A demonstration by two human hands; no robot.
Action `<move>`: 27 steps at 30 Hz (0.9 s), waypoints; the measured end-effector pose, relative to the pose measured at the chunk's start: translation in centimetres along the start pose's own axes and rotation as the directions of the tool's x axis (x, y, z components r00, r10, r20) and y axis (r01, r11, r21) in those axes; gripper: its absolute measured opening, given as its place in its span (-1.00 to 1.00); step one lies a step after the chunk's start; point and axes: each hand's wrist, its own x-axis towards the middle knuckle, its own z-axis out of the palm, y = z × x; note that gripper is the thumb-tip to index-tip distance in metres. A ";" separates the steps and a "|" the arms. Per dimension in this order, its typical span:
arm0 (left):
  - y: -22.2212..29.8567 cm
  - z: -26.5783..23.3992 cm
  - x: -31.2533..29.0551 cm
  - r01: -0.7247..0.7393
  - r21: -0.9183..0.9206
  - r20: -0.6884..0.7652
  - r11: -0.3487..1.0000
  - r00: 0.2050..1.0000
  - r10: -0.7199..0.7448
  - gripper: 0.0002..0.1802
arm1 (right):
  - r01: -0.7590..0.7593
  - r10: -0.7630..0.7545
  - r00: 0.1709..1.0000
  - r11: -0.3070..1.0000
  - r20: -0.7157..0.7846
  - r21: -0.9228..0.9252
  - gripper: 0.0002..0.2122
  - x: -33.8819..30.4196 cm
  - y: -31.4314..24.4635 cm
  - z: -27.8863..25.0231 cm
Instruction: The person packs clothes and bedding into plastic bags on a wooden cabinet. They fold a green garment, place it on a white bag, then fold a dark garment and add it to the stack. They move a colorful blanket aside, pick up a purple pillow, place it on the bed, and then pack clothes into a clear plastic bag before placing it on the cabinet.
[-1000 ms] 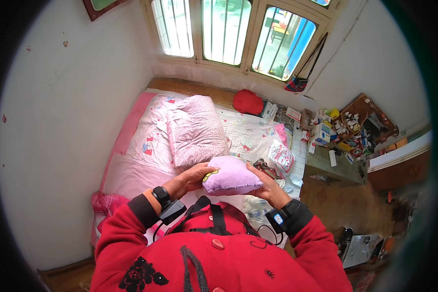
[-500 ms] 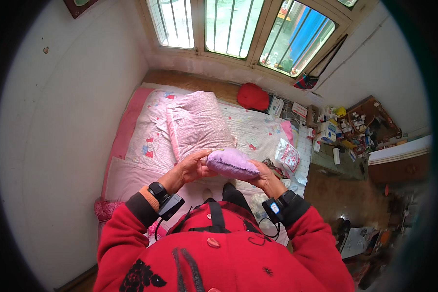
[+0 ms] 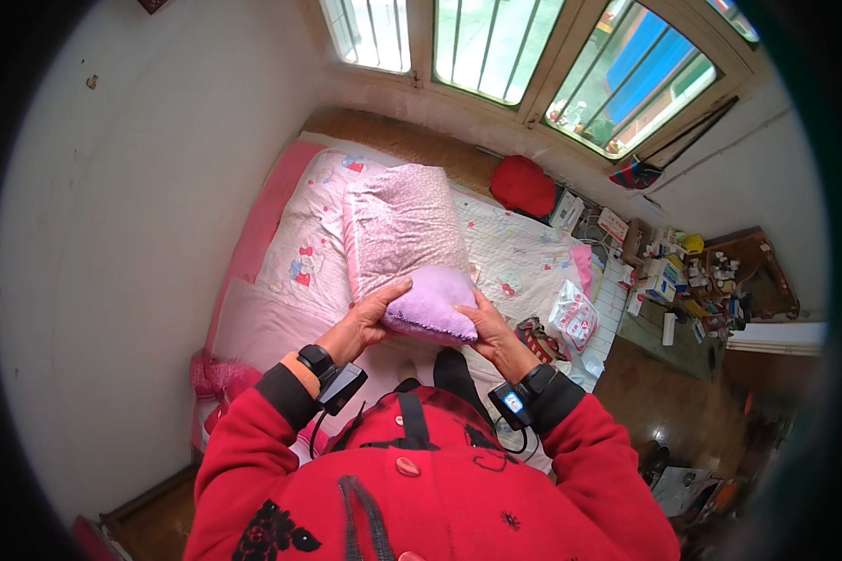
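Note:
A small purple cushion [image 3: 432, 304] with a dark stitched seam along its near edge is held up in front of me. My left hand [image 3: 374, 313] grips its left side, thumb on top. On the right side my right hand [image 3: 492, 329] holds it, thumb also on the top face and fingers out of sight beneath. Behind the cushion lies a pink patterned pillow [image 3: 407, 220] on the bed, partly covered by the purple one in this view. The bed is spread with a pale quilt [image 3: 500, 238] printed with small figures.
A white plastic package [image 3: 573, 313] and a dark patterned cloth item [image 3: 536, 338] lie at the bed's right side. A red cushion [image 3: 522, 185] rests by the window. Boxes and bottles crowd a table [image 3: 664, 341] at right. Pink bundled cloth [image 3: 223, 381] sits at the bed's near left corner.
The purple cushion has been tilted so its broad top face shows more, with the seam now along the near edge. My hands have shifted their hold, and the head view has turned slightly.

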 end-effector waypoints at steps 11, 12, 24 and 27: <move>0.6 0.4 2.8 -0.230 -0.013 -0.053 0.973 0.972 0.229 -0.44 | -0.297 0.231 0.930 0.930 0.286 0.217 -0.53 7.0 -1.0 -5.1; 0.7 0.5 2.8 -0.219 -0.001 -0.070 0.976 0.973 0.218 -0.43 | -0.321 0.273 0.935 0.923 0.228 0.210 -0.51 7.6 -0.5 -5.8; 2.5 1.4 1.2 -0.113 0.274 0.049 0.955 0.993 0.103 -0.29 | -0.187 0.135 0.980 0.871 0.144 0.455 -0.49 9.4 0.6 -5.2; 2.6 1.1 1.6 -0.089 0.226 0.057 0.970 0.995 0.078 -0.30 | -0.196 0.131 0.976 0.873 0.174 0.446 -0.54 9.6 0.5 -5.7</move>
